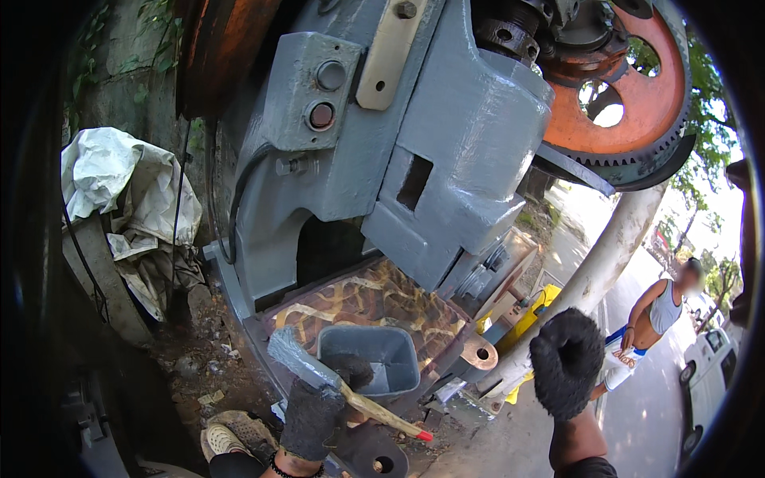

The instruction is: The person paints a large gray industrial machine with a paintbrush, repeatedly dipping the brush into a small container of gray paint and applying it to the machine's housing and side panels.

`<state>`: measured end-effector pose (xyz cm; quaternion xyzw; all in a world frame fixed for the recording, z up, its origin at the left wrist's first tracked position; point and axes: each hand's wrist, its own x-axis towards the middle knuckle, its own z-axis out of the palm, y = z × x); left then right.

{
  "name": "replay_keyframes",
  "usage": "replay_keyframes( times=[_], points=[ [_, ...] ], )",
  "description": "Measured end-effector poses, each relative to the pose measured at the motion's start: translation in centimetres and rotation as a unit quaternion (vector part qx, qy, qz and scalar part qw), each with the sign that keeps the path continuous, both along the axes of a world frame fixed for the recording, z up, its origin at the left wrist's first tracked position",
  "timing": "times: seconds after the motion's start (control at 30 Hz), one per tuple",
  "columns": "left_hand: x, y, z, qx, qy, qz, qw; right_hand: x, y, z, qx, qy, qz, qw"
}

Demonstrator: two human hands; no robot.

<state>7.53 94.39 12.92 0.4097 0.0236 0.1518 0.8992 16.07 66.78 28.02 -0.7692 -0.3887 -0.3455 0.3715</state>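
My left hand [315,418], in a dark knit glove, is closed at the near rim of a grey rectangular tub [327,338], its thumb or a finger reaching inside. The same hand grips a paintbrush [366,404] lying across the tub's near side. Its head is coated in grey paint, and its wooden handle ends in a red tip. Out to the right, my right hand [567,362] is raised in a dark fuzzy glove. Its fingers curl into a ring, with nothing visible in them. Ahead stands a large machine [470,151] with glossy grey paint.
A brown patterned cloth [382,291] covers the machine's base. An orange toothed wheel [637,103] sits at upper right. A pale trunk or pole [590,279] slants behind my right hand. Beyond are a person [649,319] and a white vehicle [709,374]. White sheeting [127,175] hangs at left.
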Motion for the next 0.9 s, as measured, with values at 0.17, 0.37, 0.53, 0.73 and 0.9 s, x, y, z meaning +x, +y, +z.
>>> replay_keyframes(
  times=[0.17,0.37,0.53,0.73,0.9],
  points=[
    [0.9,3.5,-3.0,0.198,-0.011,0.140,0.970,0.9,3.1,6.2,-0.111,-0.223,-0.097,0.964],
    [2.0,7.3,-6.2,0.201,-0.009,0.280,0.939,1.3,7.6,10.2,-0.033,-0.152,-0.033,0.987],
    [0.9,9.2,-5.7,0.169,0.013,0.299,0.939,1.9,10.3,12.9,-0.025,-0.125,-0.050,0.991],
    [0.5,10.0,-6.4,0.120,0.009,0.328,0.937,3.3,12.1,17.9,-0.268,-0.381,-0.119,0.877],
    [0.6,10.7,-8.5,0.241,0.060,0.393,0.885,4.7,13.9,20.3,-0.415,-0.485,-0.169,0.751]
  ],
)
